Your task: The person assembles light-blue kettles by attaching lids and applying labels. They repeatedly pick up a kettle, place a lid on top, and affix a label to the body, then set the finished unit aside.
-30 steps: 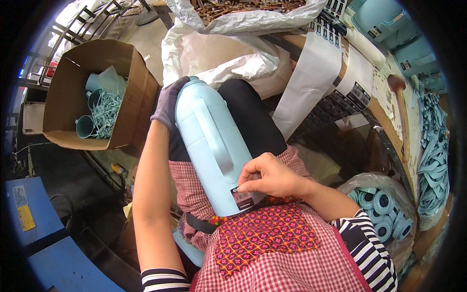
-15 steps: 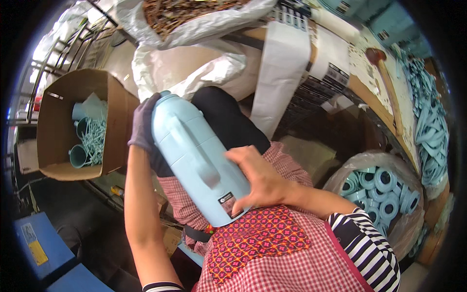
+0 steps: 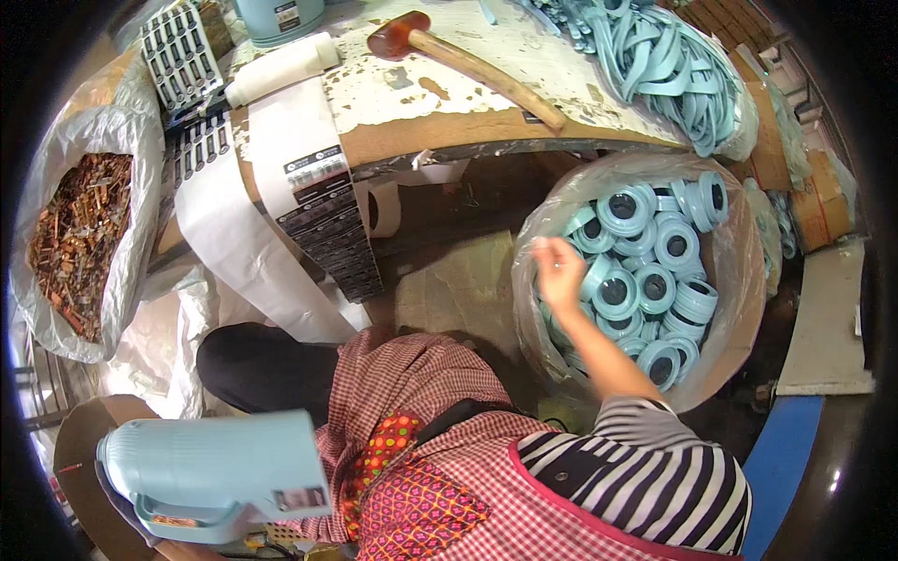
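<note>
A light-blue thermos jug [image 3: 220, 467] lies on its side at the lower left, its handle turned toward the lower edge and a dark label near its base. My left hand [image 3: 120, 497], in a grey glove, grips its top end; the jug hides most of the fingers. My right hand [image 3: 558, 271] is bare and hovers above the left part of a plastic-lined container filled with light-blue ring-shaped parts [image 3: 657, 288]. Its fingers are bunched and slightly blurred, so whether something is between them is unclear.
A worn white workbench [image 3: 374, 103] runs across the top, bearing a mallet [image 3: 486, 70], a white roll [image 3: 282, 70] and a heap of light-blue strips [image 3: 655, 70]. Label sheets [image 3: 327, 210] hang off its edge. A sack of brown scraps [image 3: 79, 243] stands left; a cardboard box [image 3: 79, 435] sits below.
The view has swung right. My right hand has left the jug and moved over the ring-shaped parts. The jug has tipped onto its side at the left, still with my left hand.
</note>
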`<control>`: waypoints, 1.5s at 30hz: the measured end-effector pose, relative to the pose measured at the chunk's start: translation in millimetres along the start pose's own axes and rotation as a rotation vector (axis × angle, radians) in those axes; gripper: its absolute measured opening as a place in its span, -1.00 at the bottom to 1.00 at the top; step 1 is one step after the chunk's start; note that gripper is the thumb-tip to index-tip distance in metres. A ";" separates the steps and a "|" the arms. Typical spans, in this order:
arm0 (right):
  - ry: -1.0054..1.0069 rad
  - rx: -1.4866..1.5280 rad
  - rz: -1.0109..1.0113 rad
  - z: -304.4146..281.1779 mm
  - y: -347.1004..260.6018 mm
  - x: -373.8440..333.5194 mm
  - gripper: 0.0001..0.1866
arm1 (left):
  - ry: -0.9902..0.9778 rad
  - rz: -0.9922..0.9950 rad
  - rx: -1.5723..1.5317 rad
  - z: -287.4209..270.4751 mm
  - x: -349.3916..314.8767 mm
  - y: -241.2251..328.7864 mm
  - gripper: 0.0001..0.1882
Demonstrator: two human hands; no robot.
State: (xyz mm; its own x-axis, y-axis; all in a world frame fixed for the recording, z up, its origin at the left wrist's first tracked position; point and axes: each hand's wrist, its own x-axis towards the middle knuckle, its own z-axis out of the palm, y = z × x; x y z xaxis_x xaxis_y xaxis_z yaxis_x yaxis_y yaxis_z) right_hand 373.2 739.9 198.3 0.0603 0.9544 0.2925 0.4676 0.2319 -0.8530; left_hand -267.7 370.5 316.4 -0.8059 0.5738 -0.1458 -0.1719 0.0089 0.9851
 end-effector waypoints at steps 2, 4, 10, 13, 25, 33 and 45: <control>0.010 -0.515 0.107 -58.4 90.9 5.7 -0.67 | 0.110 0.251 0.132 -41.7 -10.4 -13.1 -0.41; -0.096 -0.146 0.916 -73.0 159.9 6.7 -0.57 | 0.195 0.333 0.299 -78.8 -19.3 -24.4 -0.33; 0.493 -0.395 1.182 -35.2 273.7 14.8 0.16 | 0.339 -0.039 -0.343 4.9 -61.0 -52.1 -0.30; 0.451 -0.553 1.157 -25.5 258.7 11.3 0.21 | 0.386 -0.087 -0.506 54.4 -90.1 -39.6 -0.26; -0.200 0.306 -0.764 91.4 -171.3 -22.6 -0.58 | 0.129 -0.125 -0.698 83.9 -116.9 -72.2 -0.36; -0.530 0.714 -1.019 149.5 -234.5 -48.3 -0.49 | 0.263 0.001 -0.542 60.7 -159.9 -92.5 -0.35; -0.613 0.925 0.206 180.9 -252.2 -75.8 -0.62 | 0.625 0.861 0.523 49.9 -147.2 -38.2 -0.17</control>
State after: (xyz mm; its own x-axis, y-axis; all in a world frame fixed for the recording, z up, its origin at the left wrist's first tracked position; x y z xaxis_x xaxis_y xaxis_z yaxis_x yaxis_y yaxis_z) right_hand 91.2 643.1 313.1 -0.5017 0.8626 0.0649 -0.3498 -0.1337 -0.9272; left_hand -114.3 326.6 304.8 -0.7049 0.0567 0.7071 0.6980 0.2325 0.6773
